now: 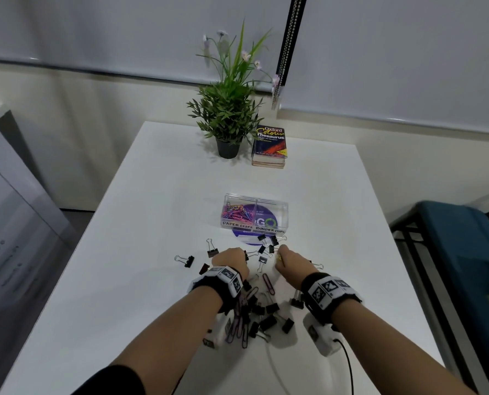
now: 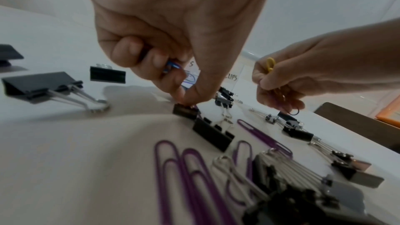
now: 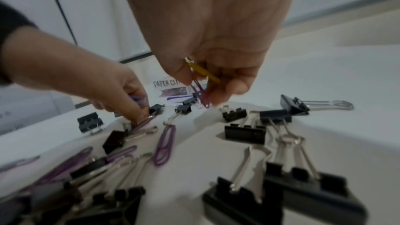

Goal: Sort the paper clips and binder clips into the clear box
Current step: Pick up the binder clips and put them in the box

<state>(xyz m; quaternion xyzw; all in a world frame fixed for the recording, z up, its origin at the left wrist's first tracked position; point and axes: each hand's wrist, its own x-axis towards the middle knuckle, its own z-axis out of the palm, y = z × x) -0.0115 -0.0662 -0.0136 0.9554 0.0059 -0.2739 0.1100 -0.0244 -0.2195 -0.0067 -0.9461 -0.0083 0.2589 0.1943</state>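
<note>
The clear box (image 1: 256,213) stands mid-table with labels "PAPER CLIPS" left and "BINDER CLIPS" right; coloured paper clips (image 1: 234,212) lie in the left half. Black binder clips (image 1: 266,317) and purple paper clips (image 2: 184,174) are scattered in front of it. My left hand (image 1: 231,265) holds a blue paper clip (image 2: 172,67) in its curled fingers while its thumb and forefinger pinch down at a clip on the table. My right hand (image 1: 290,263) hangs just above the table and pinches a yellow paper clip (image 3: 202,71) and a purple one (image 3: 202,94).
A potted plant (image 1: 227,115) and a stack of books (image 1: 269,146) stand at the table's far end. A blue-cushioned bench (image 1: 460,252) is off the right edge. More binder clips (image 1: 186,260) lie left of my hands.
</note>
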